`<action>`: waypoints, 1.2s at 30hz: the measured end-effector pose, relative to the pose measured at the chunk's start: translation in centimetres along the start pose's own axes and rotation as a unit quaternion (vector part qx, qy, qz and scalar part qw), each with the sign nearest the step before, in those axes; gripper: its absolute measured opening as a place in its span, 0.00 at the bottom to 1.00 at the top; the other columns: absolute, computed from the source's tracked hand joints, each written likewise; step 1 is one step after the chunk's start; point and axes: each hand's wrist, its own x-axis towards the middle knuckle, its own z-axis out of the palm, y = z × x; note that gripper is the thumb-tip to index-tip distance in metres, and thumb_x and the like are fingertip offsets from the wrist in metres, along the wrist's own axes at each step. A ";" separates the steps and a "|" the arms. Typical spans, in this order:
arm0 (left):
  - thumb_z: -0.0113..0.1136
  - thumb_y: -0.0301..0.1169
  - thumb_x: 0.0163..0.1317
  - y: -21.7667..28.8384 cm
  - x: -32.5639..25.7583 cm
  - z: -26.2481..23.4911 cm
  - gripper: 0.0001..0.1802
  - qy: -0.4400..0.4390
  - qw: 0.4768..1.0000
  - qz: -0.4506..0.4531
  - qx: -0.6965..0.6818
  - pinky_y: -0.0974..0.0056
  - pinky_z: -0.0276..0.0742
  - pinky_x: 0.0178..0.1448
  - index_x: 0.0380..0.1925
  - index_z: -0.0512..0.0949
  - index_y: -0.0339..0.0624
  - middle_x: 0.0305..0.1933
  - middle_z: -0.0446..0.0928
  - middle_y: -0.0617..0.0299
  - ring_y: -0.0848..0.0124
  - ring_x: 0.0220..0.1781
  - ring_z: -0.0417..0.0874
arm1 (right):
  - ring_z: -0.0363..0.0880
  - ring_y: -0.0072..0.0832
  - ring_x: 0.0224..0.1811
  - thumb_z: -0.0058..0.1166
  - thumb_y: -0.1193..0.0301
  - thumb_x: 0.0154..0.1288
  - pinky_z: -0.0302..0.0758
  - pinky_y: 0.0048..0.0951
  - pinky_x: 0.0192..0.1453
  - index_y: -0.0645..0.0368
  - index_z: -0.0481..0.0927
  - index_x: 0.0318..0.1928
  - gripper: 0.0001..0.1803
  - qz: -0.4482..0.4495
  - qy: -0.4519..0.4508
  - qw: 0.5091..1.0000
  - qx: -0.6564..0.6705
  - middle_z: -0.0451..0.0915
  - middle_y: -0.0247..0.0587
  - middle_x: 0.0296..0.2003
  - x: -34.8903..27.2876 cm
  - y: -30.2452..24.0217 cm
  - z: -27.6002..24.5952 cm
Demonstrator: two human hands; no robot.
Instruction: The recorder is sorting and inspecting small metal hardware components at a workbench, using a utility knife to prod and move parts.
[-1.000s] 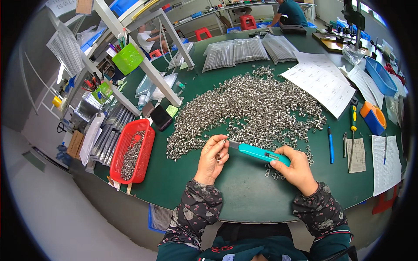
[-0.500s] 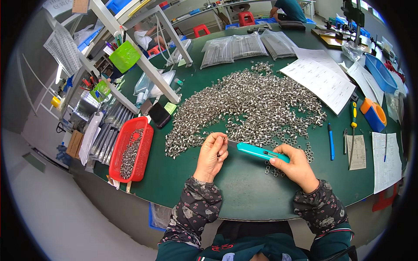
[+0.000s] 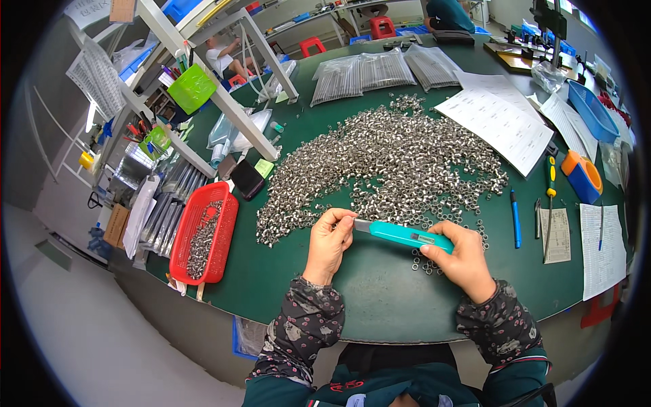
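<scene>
My right hand (image 3: 464,260) grips a teal utility knife (image 3: 400,234) by its handle, thumb on top near the slider. The knife's short metal blade (image 3: 363,225) points left and reaches the fingertips of my left hand (image 3: 329,245). Thumb and forefinger of that hand are pinched on a small metal ring, mostly hidden by the fingers. Just beyond both hands spreads a large heap of small metal rings (image 3: 400,163) on the green tabletop (image 3: 380,298). A few loose rings lie below the knife, near my right hand.
At the left stands a red plastic basket (image 3: 227,237) partly filled with small metal parts. A black box (image 3: 247,179) sits beside a shelf post. To the right lie a blue pen (image 3: 515,220), a yellow-handled screwdriver (image 3: 551,180), a tape dispenser (image 3: 582,178) and paper sheets (image 3: 498,129). Bagged rods (image 3: 386,71) lie behind.
The knife has shifted slightly right and tilted, with more of its blade showing. My left fingers have closed further over the ring. A person in the background has moved an arm.
</scene>
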 end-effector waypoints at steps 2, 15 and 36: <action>0.50 0.28 0.60 -0.1 0.0 0.0 0.06 0.011 1.000 -0.011 -0.002 0.79 0.54 0.18 0.34 0.72 0.37 0.24 0.66 0.68 0.84 0.16 0.58 | 0.75 0.28 0.22 0.59 0.67 0.48 0.69 0.27 0.26 0.61 0.76 0.32 0.12 -0.116 0.084 0.985 -0.092 0.76 0.41 0.21 -0.2 -0.6 0.3; 0.50 0.28 0.60 0.2 -0.1 0.4 0.06 0.044 0.996 -0.032 -0.069 0.80 0.56 0.18 0.33 0.72 0.37 0.25 0.67 0.67 0.84 0.19 0.60 | 0.76 0.29 0.19 0.59 0.66 0.48 0.69 0.27 0.25 0.60 0.76 0.31 0.12 0.023 -0.011 0.999 0.023 0.77 0.41 0.19 0.1 -0.5 -0.1; 0.47 0.31 0.62 0.3 0.4 -0.5 0.08 0.041 0.993 -0.043 -0.102 0.80 0.53 0.16 0.34 0.70 0.38 0.28 0.67 0.64 0.82 0.19 0.59 | 0.74 0.23 0.35 0.50 0.74 0.56 0.70 0.20 0.39 0.62 0.62 0.51 0.21 0.161 -0.061 0.789 0.590 0.74 0.39 0.36 1.0 2.0 -0.8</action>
